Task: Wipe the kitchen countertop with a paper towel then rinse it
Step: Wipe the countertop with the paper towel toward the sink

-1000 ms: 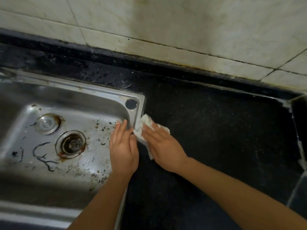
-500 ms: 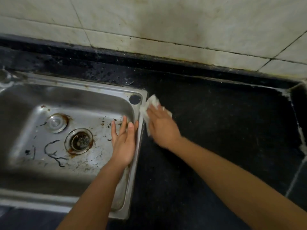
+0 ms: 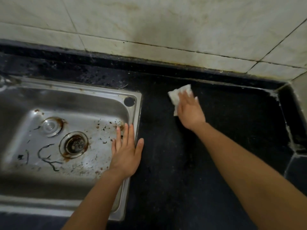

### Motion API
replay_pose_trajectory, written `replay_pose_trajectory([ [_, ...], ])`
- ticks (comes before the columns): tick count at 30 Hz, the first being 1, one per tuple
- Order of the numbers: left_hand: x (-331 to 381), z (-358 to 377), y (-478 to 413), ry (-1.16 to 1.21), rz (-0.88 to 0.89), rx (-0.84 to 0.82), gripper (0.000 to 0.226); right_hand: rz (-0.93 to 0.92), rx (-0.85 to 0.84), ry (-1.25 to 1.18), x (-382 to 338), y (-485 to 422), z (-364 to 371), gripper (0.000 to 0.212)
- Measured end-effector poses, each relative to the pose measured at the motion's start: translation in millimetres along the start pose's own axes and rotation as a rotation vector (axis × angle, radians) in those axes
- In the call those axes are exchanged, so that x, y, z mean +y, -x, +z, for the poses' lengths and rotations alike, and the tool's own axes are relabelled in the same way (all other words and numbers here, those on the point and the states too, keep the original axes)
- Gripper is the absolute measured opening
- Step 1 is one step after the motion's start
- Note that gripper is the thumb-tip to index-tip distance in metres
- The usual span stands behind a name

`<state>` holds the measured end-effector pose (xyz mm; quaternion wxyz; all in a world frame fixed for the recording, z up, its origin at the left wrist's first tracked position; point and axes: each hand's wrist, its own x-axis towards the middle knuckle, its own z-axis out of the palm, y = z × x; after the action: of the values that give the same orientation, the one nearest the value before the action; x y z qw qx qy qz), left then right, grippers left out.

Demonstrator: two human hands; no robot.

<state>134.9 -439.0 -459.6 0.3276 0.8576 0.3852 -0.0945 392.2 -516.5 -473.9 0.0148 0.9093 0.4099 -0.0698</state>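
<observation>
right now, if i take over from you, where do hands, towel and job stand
Left hand: open, flat over the right rim of the sink, holding nothing.
Right hand: open, pressing the paper towel flat onto the black countertop, right of the sink near the back wall.
Done: wipe under way; area covered cannot be told.
Left: finish wiping, then rinse. No tap in view.
</observation>
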Motion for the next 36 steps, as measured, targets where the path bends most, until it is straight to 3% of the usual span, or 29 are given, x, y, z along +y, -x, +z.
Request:
replay_pose_trajectory([
  [4,0,4,-1,-0.032,0.003,0.01,0.067,0.117,-0.009,-0.196,-13,21,-2,0.053],
  [6,0,3,-1,-0.045,0.004,0.01,0.066,-0.055,-0.005,-0.24,-33,64,7,0.055],
  [10,1,1,0,-0.054,0.009,0.007,0.066,-0.588,-0.08,-0.183,-43,162,22,0.05],
  [12,2,0,-1,-0.07,0.006,0.009,0.066,-0.838,-0.129,-0.118,-26,169,18,0.046],
  [14,3,-1,-1,-0.083,0.008,0.001,0.065,-0.92,-0.113,-0.01,2,142,15,0.046],
  [16,3,-1,-1,-0.093,0.009,-0.006,0.065,-0.719,-0.056,-0.001,30,101,12,0.049],
  [21,5,0,-1,-0.12,-0.007,-0.002,0.068,0.037,0.056,-0.127,88,27,-9,0.049],
  [24,4,1,-2,-0.119,-0.013,0.001,0.069,0.24,0.127,-0.078,102,8,-22,0.046],
  [28,4,2,-3,-0.117,-0.007,0.006,0.07,0.353,0.155,-0.286,92,4,-23,0.051],
  [31,4,2,-3,-0.124,-0.01,0.006,0.07,0.365,0.145,-0.265,70,9,-12,0.056],
  [36,5,1,-3,-0.135,-0.022,-0.01,0.07,0.029,0.037,-0.278,21,89,8,0.059],
])
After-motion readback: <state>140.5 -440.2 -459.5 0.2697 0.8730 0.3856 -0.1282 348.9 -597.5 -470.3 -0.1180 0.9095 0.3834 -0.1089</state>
